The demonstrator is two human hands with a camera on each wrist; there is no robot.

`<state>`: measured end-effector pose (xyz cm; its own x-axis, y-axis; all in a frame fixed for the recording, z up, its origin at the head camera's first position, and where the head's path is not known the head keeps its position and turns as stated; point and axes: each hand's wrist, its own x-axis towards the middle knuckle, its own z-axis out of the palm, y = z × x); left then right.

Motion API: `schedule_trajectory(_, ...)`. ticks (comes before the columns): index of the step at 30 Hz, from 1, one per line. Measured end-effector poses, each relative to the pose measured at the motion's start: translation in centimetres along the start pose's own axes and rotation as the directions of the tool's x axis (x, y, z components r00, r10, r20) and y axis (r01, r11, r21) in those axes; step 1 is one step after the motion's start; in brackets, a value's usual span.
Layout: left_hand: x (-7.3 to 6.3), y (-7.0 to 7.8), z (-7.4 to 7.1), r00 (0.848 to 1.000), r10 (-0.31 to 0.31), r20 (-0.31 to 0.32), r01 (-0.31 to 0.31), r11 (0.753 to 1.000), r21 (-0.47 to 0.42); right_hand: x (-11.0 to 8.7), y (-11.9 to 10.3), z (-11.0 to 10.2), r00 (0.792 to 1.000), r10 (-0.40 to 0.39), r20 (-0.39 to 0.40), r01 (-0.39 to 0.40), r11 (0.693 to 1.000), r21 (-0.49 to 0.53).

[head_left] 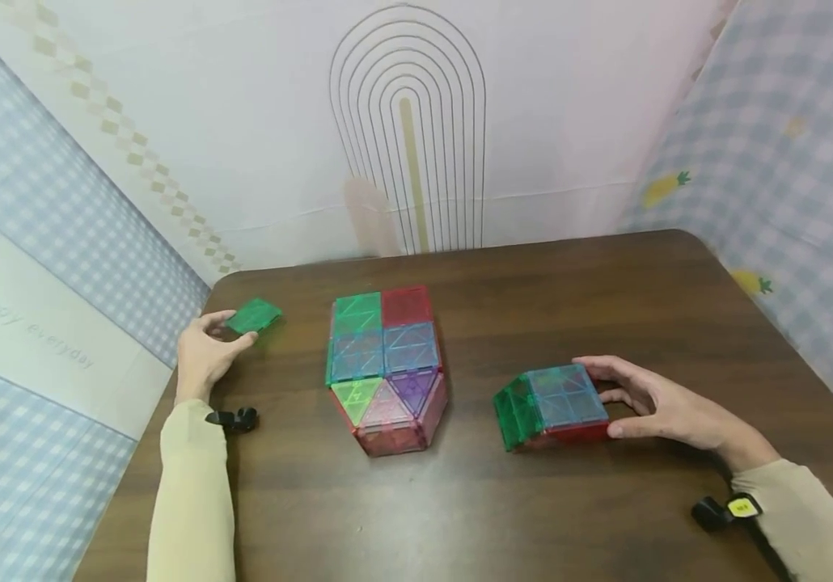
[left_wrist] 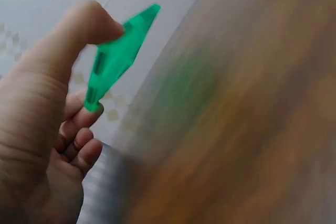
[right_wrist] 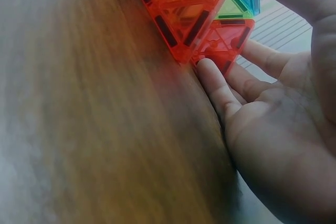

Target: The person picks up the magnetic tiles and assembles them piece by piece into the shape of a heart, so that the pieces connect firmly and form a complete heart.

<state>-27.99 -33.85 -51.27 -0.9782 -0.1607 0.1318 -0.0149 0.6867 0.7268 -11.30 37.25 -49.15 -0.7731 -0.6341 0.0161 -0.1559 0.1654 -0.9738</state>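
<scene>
At the table's left, my left hand pinches a translucent green magnetic tile between thumb and fingers. In the left wrist view the green tile is seen tilted, nearly edge-on, raised over the tabletop. My right hand grips the right end of a small magnetic-tile block, thumb on the near side and fingers on the far side. This block has a blue top, red sides and a sloping green left face. Red triangular panels of it show beside the fingers in the right wrist view.
Between the hands stands a larger magnetic-tile structure with green, red, blue and purple panels and a pointed near end. The brown wooden table meets a patterned cloth backdrop at the back and both sides.
</scene>
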Motion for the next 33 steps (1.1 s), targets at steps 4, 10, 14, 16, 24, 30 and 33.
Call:
schedule_trajectory(4, -0.4, 2.5, -1.2, 0.996, 0.064, -0.061, -0.067, 0.996, -0.062, -0.1, -0.1, 0.1, 1.0, 0.018, -0.003, -0.018, 1.0, 0.016)
schedule_trajectory(10, -1.4, 9.8, -2.2, 0.935, 0.297, -0.195, -0.335, 0.92, -0.204, -0.1, 0.2, 0.1, 0.999, 0.038, -0.008, -0.038, 0.999, 0.01)
schedule_trajectory(14, -3.9, 16.3, -2.2, 0.863, 0.466, -0.195, -0.504, 0.82, -0.272, -0.2, 0.2, 0.0, 0.998, 0.053, -0.017, -0.053, 0.999, 0.014)
schedule_trajectory(16, -5.3, 19.2, -1.8, 0.825, 0.539, -0.172, -0.565, 0.773, -0.288, -0.2, 0.2, 0.0, 0.998, 0.055, -0.022, -0.055, 0.998, 0.014)
schedule_trajectory(24, -6.9, 23.3, 2.9, 0.667, 0.742, -0.072, -0.715, 0.609, -0.344, -0.2, 0.3, -0.6, 0.999, 0.008, -0.037, -0.009, 0.999, -0.034)
schedule_trajectory(30, -10.2, 27.1, 7.0, 0.589, 0.808, 0.004, -0.749, 0.547, -0.374, -0.3, 0.1, -1.9, 0.994, -0.045, -0.101, 0.036, 0.995, -0.088)
schedule_trajectory(33, -12.0, 28.9, 9.5, 0.576, 0.817, 0.032, -0.743, 0.54, -0.394, -0.5, 0.2, -2.3, 0.986, -0.035, -0.161, 0.021, 0.996, -0.084)
